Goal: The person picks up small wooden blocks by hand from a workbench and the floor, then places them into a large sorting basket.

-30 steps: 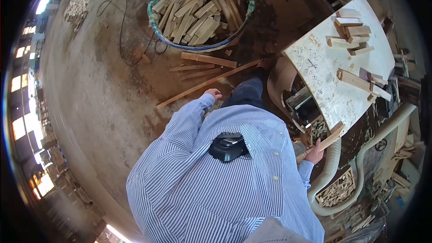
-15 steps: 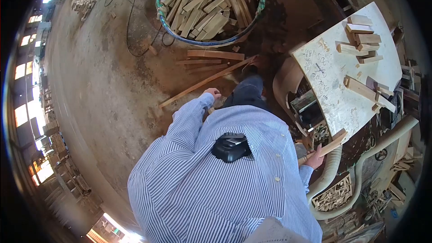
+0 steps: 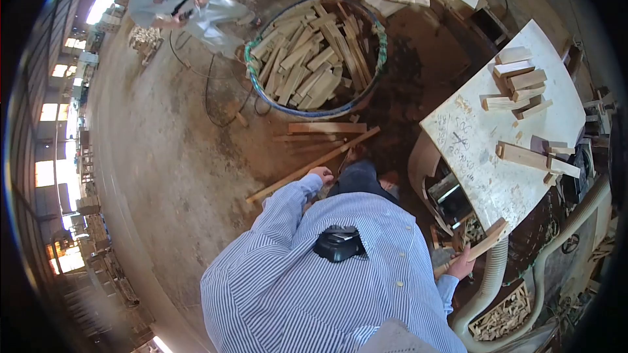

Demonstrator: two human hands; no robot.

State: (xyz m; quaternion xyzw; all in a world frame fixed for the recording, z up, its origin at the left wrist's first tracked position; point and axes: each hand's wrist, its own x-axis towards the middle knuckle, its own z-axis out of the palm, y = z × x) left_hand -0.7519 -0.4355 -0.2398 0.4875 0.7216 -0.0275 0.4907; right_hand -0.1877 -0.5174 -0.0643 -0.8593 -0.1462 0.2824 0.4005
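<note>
My right hand [image 3: 463, 264] is wrapped around a curved wooden piece [image 3: 487, 240], held at my right side. The piece's far end rises by the near corner of the white-topped worktable [image 3: 472, 157]. In front of my body, my left hand [image 3: 322, 174] has its fingers curled in, and whether anything is inside them is hidden. Past it on the floor lies a long wooden strip [image 3: 288, 180]. Shorter wooden bars [image 3: 327, 128] lie beyond that strip.
A large round tub [image 3: 314, 115] full of wood pieces stands ahead. Several wooden blocks [image 3: 523, 82] sit on the worktable. A ribbed hose [image 3: 495, 271] curves along my right, near a crate of offcuts [image 3: 504, 317]. Another person [image 3: 190, 6] is at the upper left; cables cross the floor.
The view has tilted up, so the tub, worktable and my body sit lower. Another person and a second table with a round blade now show at the top. My right hand keeps the wooden piece.
</note>
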